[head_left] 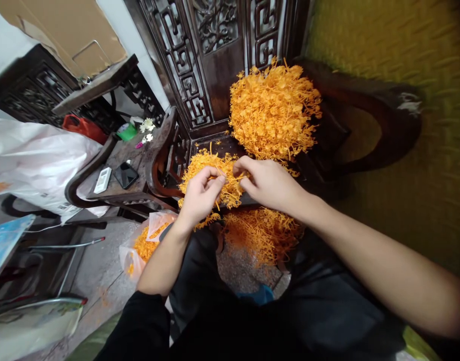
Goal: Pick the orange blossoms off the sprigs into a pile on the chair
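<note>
My left hand (204,194) is closed, thumb and index finger pinched on a thin orange strand over a small heap of orange pieces (201,163). Close to its right, my right hand (265,181) has its fingers curled and pressed on thin orange strands at the same heap. The two hands do not touch. A larger round pile of orange pieces (273,110) rests on the dark wooden seat behind my right hand. Below the seat, between my legs, lies another mass of orange strands (265,233).
A dark carved chair back (224,75) rises behind the piles, with a curved armrest (399,125) at right. On a side table (141,150) at left lie a black phone (126,175) and a white device (103,180). A plastic bag (137,255) with orange pieces stands on the floor.
</note>
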Tool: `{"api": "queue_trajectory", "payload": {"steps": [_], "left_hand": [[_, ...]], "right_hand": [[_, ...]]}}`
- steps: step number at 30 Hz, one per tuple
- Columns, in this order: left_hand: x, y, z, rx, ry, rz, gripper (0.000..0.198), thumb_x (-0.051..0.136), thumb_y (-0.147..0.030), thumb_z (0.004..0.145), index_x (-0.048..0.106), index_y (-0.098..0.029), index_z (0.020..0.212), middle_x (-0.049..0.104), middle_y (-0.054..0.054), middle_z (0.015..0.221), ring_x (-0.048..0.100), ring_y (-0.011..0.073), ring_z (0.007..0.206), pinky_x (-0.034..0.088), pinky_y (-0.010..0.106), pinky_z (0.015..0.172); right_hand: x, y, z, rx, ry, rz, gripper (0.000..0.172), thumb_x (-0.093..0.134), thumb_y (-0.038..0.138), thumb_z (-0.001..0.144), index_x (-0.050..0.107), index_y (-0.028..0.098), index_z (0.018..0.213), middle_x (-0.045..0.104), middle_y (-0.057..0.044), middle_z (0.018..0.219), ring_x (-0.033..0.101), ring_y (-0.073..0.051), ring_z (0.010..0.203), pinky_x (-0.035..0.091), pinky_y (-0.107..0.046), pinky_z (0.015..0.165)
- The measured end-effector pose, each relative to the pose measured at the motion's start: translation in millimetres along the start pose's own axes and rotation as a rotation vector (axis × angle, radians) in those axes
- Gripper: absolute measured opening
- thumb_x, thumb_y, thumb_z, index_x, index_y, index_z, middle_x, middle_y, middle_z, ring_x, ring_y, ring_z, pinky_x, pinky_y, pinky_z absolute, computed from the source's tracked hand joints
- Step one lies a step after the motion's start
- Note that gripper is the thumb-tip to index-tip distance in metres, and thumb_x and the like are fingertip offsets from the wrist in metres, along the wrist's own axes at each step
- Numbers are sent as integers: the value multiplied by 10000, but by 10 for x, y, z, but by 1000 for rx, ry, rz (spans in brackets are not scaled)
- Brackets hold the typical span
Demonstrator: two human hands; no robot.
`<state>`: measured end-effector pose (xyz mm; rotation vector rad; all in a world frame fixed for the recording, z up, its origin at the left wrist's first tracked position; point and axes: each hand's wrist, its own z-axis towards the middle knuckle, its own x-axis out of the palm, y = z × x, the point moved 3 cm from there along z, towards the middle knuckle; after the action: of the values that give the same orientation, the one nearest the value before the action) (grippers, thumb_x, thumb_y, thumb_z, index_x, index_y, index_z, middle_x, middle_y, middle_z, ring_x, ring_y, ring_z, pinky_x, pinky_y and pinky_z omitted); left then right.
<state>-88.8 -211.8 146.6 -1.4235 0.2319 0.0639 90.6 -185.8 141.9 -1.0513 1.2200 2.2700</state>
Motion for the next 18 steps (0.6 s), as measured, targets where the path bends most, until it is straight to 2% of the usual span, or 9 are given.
{"api": "queue_trajectory", "payload": {"steps": [3, 5, 7, 9, 11, 13, 15, 18], "left_hand": [[-75, 20, 51, -44, -21, -91, 195, 693, -344, 888, 575, -192, 856, 649, -16, 721, 448, 51, 465, 321, 224, 470], [-143, 34, 80, -83, -37, -175, 173, 669, -308, 869, 542, -193, 845, 691, -3, 751, 415, 37, 431, 279, 220, 448], [-186, 45, 90, -132, -38, -247, 200, 653, -332, 868, 503, -202, 839, 701, -2, 738, 361, 28, 390, 208, 225, 414], [-187, 51, 82, -166, -12, -256, 276, 663, -427, 894, 502, -207, 853, 703, -6, 734, 308, 20, 368, 155, 229, 393], [-147, 54, 66, -171, 54, -174, 344, 737, -499, 869, 576, -198, 910, 706, -12, 739, 356, 22, 395, 213, 208, 401], [-102, 56, 53, -152, 106, -74, 398, 853, -478, 778, 666, -183, 969, 716, -6, 756, 509, 51, 495, 373, 194, 483], [-82, 56, 50, -132, 121, -14, 405, 917, -438, 701, 727, -166, 933, 731, 12, 769, 618, 97, 609, 481, 224, 592], [-107, 44, 48, -120, 100, 29, 324, 916, -414, 704, 773, -157, 841, 755, 37, 788, 645, 125, 664, 513, 251, 643]], "right_hand": [[-32, -62, 17, -93, 128, 232, 161, 598, 270, 938, 725, 205, 1014, 783, -45, 995, 712, -220, 878, 511, -355, 822], [-60, -111, 25, -109, 178, 350, 242, 690, 430, 923, 735, 211, 1013, 783, -38, 1012, 713, -225, 904, 524, -360, 838], [-77, -139, 30, -100, 175, 411, 334, 735, 505, 891, 734, 212, 1051, 780, -43, 1045, 713, -235, 939, 530, -374, 870], [-75, -125, 33, -105, 130, 393, 309, 732, 475, 899, 724, 210, 1058, 772, -56, 1067, 709, -244, 973, 522, -384, 902], [-54, -75, 34, -128, 70, 324, 277, 725, 436, 903, 711, 201, 1050, 759, -79, 1072, 701, -256, 985, 510, -389, 902], [-29, -27, 37, -147, 27, 277, 280, 727, 420, 896, 694, 191, 1054, 744, -99, 1069, 693, -265, 977, 506, -387, 878], [-14, -6, 43, -165, 13, 290, 293, 745, 419, 879, 678, 188, 1047, 734, -104, 1063, 689, -267, 966, 508, -387, 865], [-18, -37, 58, -165, 57, 396, 251, 768, 415, 870, 676, 202, 966, 747, -85, 1067, 701, -263, 987, 514, -400, 906]]}}
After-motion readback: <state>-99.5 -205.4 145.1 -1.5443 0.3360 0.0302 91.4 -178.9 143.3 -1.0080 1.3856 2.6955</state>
